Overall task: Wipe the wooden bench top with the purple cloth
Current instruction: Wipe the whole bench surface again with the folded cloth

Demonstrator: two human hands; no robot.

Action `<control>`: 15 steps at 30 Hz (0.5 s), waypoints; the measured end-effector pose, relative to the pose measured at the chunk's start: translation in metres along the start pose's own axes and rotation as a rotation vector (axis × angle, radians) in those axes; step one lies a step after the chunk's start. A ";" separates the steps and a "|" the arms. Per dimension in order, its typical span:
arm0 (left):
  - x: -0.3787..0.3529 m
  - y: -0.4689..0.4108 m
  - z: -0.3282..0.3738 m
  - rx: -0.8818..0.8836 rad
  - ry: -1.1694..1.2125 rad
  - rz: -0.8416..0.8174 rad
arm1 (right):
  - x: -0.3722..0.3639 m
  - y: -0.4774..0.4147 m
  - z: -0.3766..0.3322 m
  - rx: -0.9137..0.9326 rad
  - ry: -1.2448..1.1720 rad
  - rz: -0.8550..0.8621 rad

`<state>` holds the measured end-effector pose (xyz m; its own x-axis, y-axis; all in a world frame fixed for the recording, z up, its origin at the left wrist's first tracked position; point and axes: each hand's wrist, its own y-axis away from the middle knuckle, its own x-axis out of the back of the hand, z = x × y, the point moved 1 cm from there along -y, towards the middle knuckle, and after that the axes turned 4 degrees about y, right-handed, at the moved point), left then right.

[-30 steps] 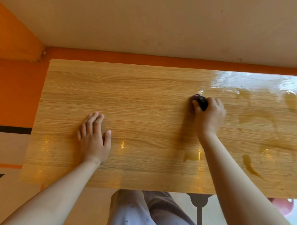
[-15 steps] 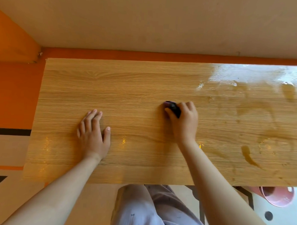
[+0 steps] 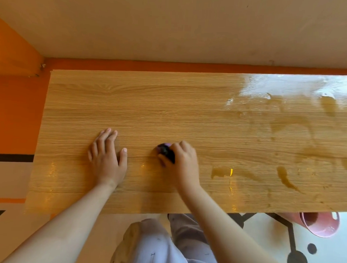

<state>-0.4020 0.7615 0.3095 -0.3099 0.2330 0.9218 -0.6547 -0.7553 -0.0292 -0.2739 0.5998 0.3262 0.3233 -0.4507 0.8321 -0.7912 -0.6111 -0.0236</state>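
Sliding leftward along the wooden bench top [image 3: 169,103], the right hand [image 3: 184,164] has carried the purple cloth [image 3: 165,150] out of the wet, shiny stretch on the right and into the dry middle. It now sits near the thumb of the left hand [image 3: 106,158], which has stayed where it was. The right hand's fingers are curled tight round the cloth. The cloth is bunched into a small dark wad with a bit of purple showing at its far edge. It rests on the wood and pokes out at the left of the fist. The left hand lies flat, palm down, fingers straight and close together, thumb spread to the side, holding nothing. The 2 hands are apart, with a strip of bare wood between them. Over to the right, brownish smears [image 3: 285,178] and a glossy film mark the surface, well apart from the cloth. Below the near edge of the bench are the person's knees in pale trousers [image 3: 160,249]. A pink bucket [image 3: 320,225] stands on the floor at the right, partly under the bench.
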 end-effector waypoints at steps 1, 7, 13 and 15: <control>0.000 0.000 0.000 -0.004 0.000 0.002 | -0.002 0.003 -0.006 0.033 0.005 0.001; -0.001 -0.002 0.000 0.010 0.012 0.015 | 0.040 -0.013 0.055 -0.136 0.004 0.097; -0.004 -0.001 -0.002 -0.005 0.025 0.026 | 0.090 -0.001 0.127 -0.470 0.036 0.272; -0.004 -0.002 -0.004 -0.013 0.026 0.028 | 0.085 0.007 0.120 -0.508 0.040 0.303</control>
<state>-0.4023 0.7641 0.3041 -0.3459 0.2280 0.9102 -0.6544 -0.7538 -0.0599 -0.1893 0.4794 0.3308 0.0323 -0.5253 0.8503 -0.9978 -0.0666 -0.0032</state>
